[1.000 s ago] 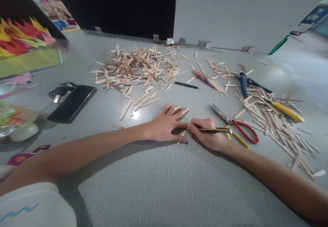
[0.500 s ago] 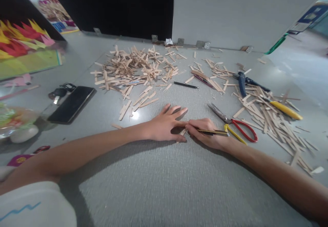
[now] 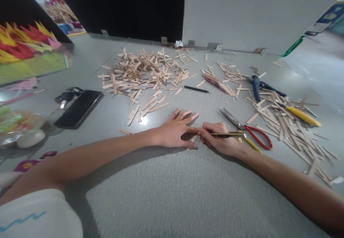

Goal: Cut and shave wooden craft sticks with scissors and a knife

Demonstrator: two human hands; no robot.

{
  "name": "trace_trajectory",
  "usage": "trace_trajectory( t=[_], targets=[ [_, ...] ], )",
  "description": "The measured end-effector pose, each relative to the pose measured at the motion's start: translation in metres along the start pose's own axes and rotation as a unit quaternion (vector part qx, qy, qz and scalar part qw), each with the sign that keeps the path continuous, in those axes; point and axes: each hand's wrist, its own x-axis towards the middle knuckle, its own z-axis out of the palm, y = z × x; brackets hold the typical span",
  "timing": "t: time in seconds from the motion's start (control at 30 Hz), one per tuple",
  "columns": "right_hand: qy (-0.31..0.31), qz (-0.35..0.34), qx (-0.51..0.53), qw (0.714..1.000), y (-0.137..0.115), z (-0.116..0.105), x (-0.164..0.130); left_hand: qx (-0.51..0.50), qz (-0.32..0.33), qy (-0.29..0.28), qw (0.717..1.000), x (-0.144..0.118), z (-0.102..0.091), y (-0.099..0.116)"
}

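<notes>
My left hand (image 3: 176, 132) lies on the grey table, fingers spread. Its thumb and index finger touch a small piece of wooden craft stick (image 3: 194, 138), partly hidden beneath them. Close against that index fingertip, my right hand (image 3: 219, 137) is closed around a dark pencil (image 3: 228, 134) with yellow stripes, held in a writing grip. The pencil's tip is hidden by the fingers. Just beyond the right hand rest pliers-like snips (image 3: 242, 127) with one red and one yellow handle.
A heap of wooden sticks (image 3: 142, 67) lies at the back, and more sticks (image 3: 287, 123) are scattered right. Blue-handled pliers (image 3: 256, 87), a yellow-handled tool (image 3: 303, 116) and a black pen-like rod (image 3: 197, 89) lie about. A phone (image 3: 79, 109) and keys (image 3: 66, 96) lie left.
My right hand has shifted slightly right and the pencil lies closer to level. My left hand keeps its place on the stick piece. The whole view has moved a little.
</notes>
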Motion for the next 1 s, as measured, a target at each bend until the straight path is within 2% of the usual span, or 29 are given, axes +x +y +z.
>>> trace_trajectory(
  t=[0.23, 0.43, 0.8, 1.0],
  targets=[
    [-0.013, -0.002, -0.01, 1.0, -0.0007, -0.0013, 0.0005, 0.002, -0.008, 0.002, 1.0, -0.0002, -0.0003, 0.0025],
    [-0.003, -0.044, -0.024, 0.999, 0.0005, 0.0002, 0.001, -0.01, -0.008, 0.003, 1.0, -0.0009, -0.0003, 0.0021],
    [-0.01, -0.065, -0.041, 0.997, -0.0055, -0.0022, 0.0026, -0.018, -0.01, 0.005, 1.0, -0.0016, -0.0004, 0.0017],
    [-0.016, -0.054, -0.054, 0.997, -0.003, -0.0017, 0.0022, -0.019, -0.003, 0.004, 1.0, -0.0015, -0.0008, 0.0012]
  ],
)
